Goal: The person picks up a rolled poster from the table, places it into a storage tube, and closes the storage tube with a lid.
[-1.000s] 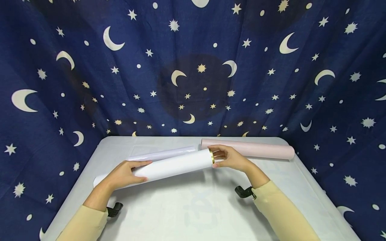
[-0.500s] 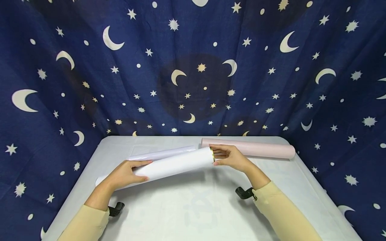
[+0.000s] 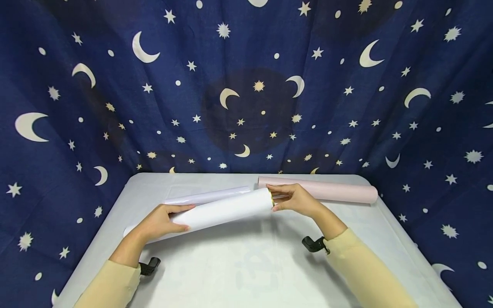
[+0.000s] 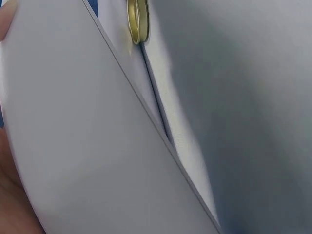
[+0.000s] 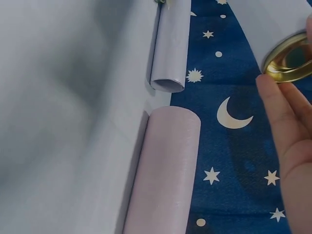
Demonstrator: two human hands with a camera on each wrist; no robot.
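Note:
A long white tube [image 3: 227,209] is held slanted over the table, its right end higher than its left. My left hand [image 3: 155,223] grips it left of the middle, thumb on the near side and fingers over the far side. At its right end sits a gold metal end cap [image 5: 288,61], recessed like a shallow cup. My right hand [image 3: 296,200] pinches this end at the rim, fingertips above and thumb below. In the left wrist view the tube's pale wall [image 4: 83,122] fills much of the frame and hides most of the left hand.
Behind the tube lies a thinner, glossy lavender roll [image 3: 208,196]. A pink roll [image 3: 339,191] rests at the table's back right. Another gold metal piece [image 4: 139,22] shows in the left wrist view. A dark blue star-and-moon curtain [image 3: 246,85] encloses the white table [image 3: 239,273].
The white tube has shifted slightly right and turned a little, so less of its gold rim shows in the head view. Both hands keep their hold on it.

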